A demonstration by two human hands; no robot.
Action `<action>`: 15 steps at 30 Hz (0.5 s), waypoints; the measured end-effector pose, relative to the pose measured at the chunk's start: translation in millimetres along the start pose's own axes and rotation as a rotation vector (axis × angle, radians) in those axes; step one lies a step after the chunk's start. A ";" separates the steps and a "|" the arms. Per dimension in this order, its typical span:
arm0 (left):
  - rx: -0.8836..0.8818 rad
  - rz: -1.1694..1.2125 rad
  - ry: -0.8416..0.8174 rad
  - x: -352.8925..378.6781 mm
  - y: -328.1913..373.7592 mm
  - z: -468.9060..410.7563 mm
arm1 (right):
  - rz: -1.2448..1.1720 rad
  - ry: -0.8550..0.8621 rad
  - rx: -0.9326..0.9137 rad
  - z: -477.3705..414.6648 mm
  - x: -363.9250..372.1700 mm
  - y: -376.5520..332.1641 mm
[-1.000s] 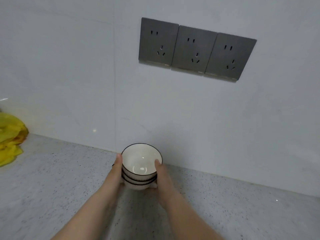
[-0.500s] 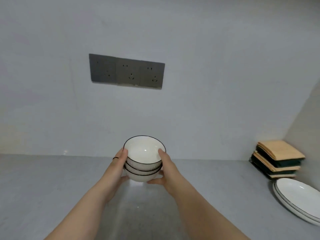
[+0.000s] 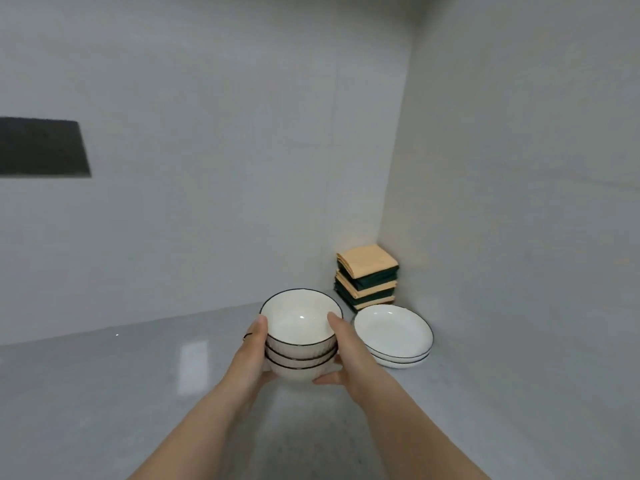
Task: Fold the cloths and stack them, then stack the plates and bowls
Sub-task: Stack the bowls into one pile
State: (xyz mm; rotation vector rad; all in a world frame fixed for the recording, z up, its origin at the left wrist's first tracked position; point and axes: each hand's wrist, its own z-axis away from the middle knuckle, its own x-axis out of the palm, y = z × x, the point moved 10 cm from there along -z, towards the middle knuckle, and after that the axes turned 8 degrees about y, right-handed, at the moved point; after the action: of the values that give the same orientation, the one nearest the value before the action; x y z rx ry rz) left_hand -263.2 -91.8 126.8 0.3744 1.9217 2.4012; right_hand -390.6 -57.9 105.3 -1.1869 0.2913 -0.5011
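Note:
Three white bowls with dark rims, nested as one stack of bowls (image 3: 300,341), are held between both hands above the grey counter. My left hand (image 3: 252,355) cups the stack's left side and my right hand (image 3: 341,355) cups its right side, thumbs near the top rim. Just right of the bowls lies a stack of white plates (image 3: 394,336) with dark rims. Behind the plates, in the corner, stands a pile of folded cloths (image 3: 367,275), orange and dark green in alternating layers.
The grey counter (image 3: 104,393) meets a white back wall and a white side wall (image 3: 519,202) at the right corner. A dark socket panel (image 3: 41,147) is on the back wall at the far left.
The view has swung right and both hands carried the bowl stack rightwards, up to the plates. The socket panel slid to the left edge; the corner with cloths and plates came to the middle.

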 end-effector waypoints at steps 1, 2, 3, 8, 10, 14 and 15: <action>-0.018 0.010 -0.009 16.4 -6.1 -1.3 | 0.001 0.039 0.004 -1.6 -19.1 -0.1; -0.044 0.005 -0.034 47.1 -15.8 0.9 | -0.006 0.085 0.009 -4.1 -51.9 1.6; -0.064 -0.001 -0.064 72.5 -24.1 2.6 | -0.007 0.125 0.010 -4.3 -77.7 3.1; -0.152 -0.098 -0.204 169.9 -72.2 8.9 | -0.062 0.295 0.012 1.4 -184.3 18.9; -0.206 -0.120 -0.238 195.7 -95.7 9.4 | -0.073 0.333 0.011 4.5 -213.6 30.1; -0.277 -0.156 -0.284 227.5 -134.0 11.2 | -0.111 0.377 0.053 2.5 -248.8 55.5; -0.288 -0.185 -0.279 231.2 -141.1 11.7 | -0.123 0.386 0.060 -1.8 -255.5 61.1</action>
State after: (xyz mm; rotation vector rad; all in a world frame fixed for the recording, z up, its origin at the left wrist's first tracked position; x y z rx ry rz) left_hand -501.2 -5.8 29.9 0.4624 1.4089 2.3147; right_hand -596.6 90.0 36.7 -1.0486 0.5320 -0.8433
